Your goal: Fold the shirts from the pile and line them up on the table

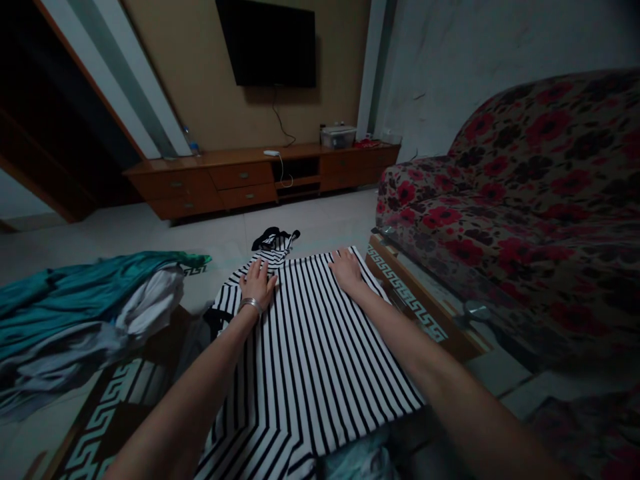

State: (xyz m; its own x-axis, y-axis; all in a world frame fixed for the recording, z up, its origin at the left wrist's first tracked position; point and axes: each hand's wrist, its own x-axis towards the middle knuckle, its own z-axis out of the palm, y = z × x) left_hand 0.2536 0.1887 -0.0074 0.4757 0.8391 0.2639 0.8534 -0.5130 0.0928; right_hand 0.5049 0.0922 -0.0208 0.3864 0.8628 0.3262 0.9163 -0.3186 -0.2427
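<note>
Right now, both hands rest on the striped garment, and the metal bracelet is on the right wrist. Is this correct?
Not the wrist: the head view shows the metal bracelet on the left wrist. The left hand and the right hand do both rest on the striped garment.

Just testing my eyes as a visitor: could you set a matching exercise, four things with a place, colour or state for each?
1. Garment
2. Left hand
3. Television
4. Sofa

A. Above the wooden cabinet
B. Red and dark floral pattern
C. Black and white stripes
D. Palm down, bracelet at the wrist

Pairs: 1-C; 2-D; 3-A; 4-B
</note>
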